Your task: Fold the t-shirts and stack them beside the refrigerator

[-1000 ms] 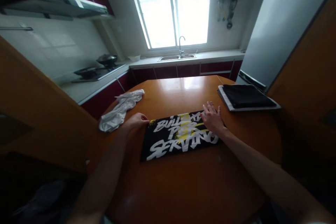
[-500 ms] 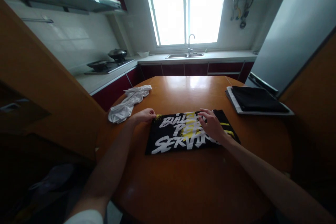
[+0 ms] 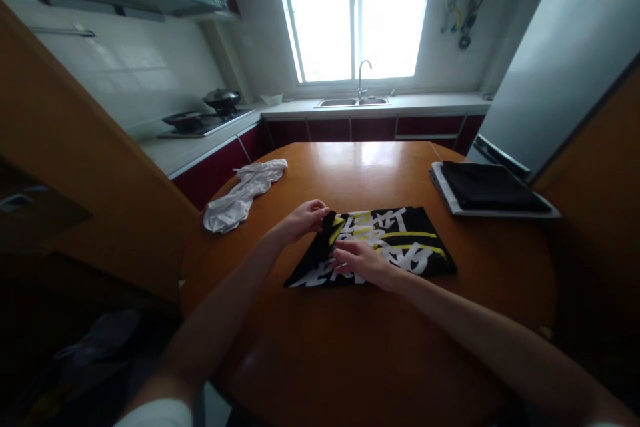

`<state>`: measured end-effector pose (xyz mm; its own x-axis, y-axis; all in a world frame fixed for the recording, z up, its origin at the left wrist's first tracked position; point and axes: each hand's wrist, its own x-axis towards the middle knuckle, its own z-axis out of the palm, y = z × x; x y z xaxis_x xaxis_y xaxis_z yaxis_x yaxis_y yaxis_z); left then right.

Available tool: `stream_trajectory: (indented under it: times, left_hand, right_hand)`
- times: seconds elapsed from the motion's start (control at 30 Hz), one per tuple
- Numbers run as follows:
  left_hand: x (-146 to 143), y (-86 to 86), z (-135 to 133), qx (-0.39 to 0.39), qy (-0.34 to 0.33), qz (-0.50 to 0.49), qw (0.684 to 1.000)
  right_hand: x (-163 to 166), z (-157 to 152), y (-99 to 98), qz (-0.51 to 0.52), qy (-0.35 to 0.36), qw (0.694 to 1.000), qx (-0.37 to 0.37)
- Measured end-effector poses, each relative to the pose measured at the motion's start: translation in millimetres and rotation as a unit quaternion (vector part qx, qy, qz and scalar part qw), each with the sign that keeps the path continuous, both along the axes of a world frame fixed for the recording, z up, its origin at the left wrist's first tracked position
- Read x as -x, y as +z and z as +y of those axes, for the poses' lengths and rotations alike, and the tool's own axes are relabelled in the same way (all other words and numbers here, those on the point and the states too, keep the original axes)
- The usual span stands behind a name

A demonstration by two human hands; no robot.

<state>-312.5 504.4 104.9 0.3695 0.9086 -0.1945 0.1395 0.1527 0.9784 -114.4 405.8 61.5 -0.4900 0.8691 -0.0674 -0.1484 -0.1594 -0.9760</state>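
A folded black T-shirt [image 3: 420, 247] with white and yellow lettering lies on the wooden table. My left hand [image 3: 306, 219] pinches its far left corner and holds that corner raised, so the left end is partly turned over and slants inward. Just to the right, my right hand [image 3: 357, 259] rests over the lettering near the turned part, palm down with fingers apart. Part of the print is hidden beneath it.
The round-ended wooden table [image 3: 370, 340] carries a crumpled white cloth [image 3: 245, 193] at the left and a stack of folded dark and white garments [image 3: 493, 188] at the right. Beyond it are a sink [image 3: 340, 103], a stove [image 3: 205, 124] and a fridge [image 3: 555, 60].
My left hand has moved right, lifting the T-shirt's left corner over with it. My right hand has slid left and nearer across the print.
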Motion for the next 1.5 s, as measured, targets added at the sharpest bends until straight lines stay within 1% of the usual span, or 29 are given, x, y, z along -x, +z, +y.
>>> stream_trajectory:
  times: [0.07,0.13,0.23,0.3,0.4,0.47,0.57,0.67,0.73,0.8,0.9,1.0,1.07,1.1,1.27,1.37,1.5]
  left_hand:
    - [-20,-5.1,-9,0.024,-0.016,-0.016,0.999]
    - [-33,-7.0,-17,0.042,-0.014,-0.041,0.998]
    - [-44,-6.4,-24,0.057,0.047,-0.109,0.991]
    - [-50,-5.6,-28,0.066,0.081,-0.167,0.98]
    - [-59,-3.6,-37,0.056,0.073,-0.238,0.967]
    - [-62,-0.8,-41,0.023,0.058,-0.257,0.964]
    - [-60,4.1,-42,-0.073,0.08,-0.24,0.965]
    - [-54,4.1,-38,-0.176,0.117,-0.155,0.965]
    - [-54,-0.4,-37,-0.232,0.114,-0.076,0.963]
    - [-58,-7.9,-40,-0.293,0.079,-0.004,0.953]
    - [-69,-21.9,-50,-0.388,-0.018,0.07,0.919]
    - [-80,-34.9,-59,-0.448,-0.132,0.131,0.874]
    - [-83,-40.6,-62,-0.464,-0.186,0.166,0.85]
    - [-84,-42.1,-62,-0.468,-0.204,0.179,0.841]
    - [-83,-41.7,-62,-0.48,-0.241,0.212,0.816]
    - [-82,-42.7,-61,-0.473,-0.261,0.219,0.813]
    - [-82,-46.7,-60,-0.464,-0.278,0.237,0.807]
  right_hand:
    - [0,1,0.2,0.017,-0.011,1.0,0.015]
    - [-1,1,1.7,0.033,-0.045,0.998,0.017]
    - [-1,-3,4.7,0.067,-0.101,0.992,0.016]
    - [0,-6,6.9,0.063,-0.14,0.988,0.023]
    - [-1,-9,11.1,0.02,-0.206,0.978,0.018]
    - [-5,-8,14.6,0.003,-0.236,0.972,0.009]
    - [-19,-1,21.9,0.012,-0.251,0.968,0.015]
    - [-43,10,33.6,-0.003,-0.262,0.965,-0.014]
    - [-66,17,43.5,-0.037,-0.272,0.96,-0.045]
    - [-91,23,52.9,-0.066,-0.283,0.955,-0.056]
    - [-129,29,60.7,-0.1,-0.286,0.952,-0.037]
    - [-161,33,57.6,-0.158,-0.26,0.953,-0.004]
    - [-176,36,52.1,-0.188,-0.25,0.95,0.017]
    - [-182,37,49.4,-0.198,-0.251,0.947,0.025]
    - [-199,42,43.6,-0.216,-0.271,0.937,0.04]
    - [-206,43,42.6,-0.214,-0.274,0.937,0.039]
    - [-211,44,36.6,-0.252,-0.271,0.927,0.055]
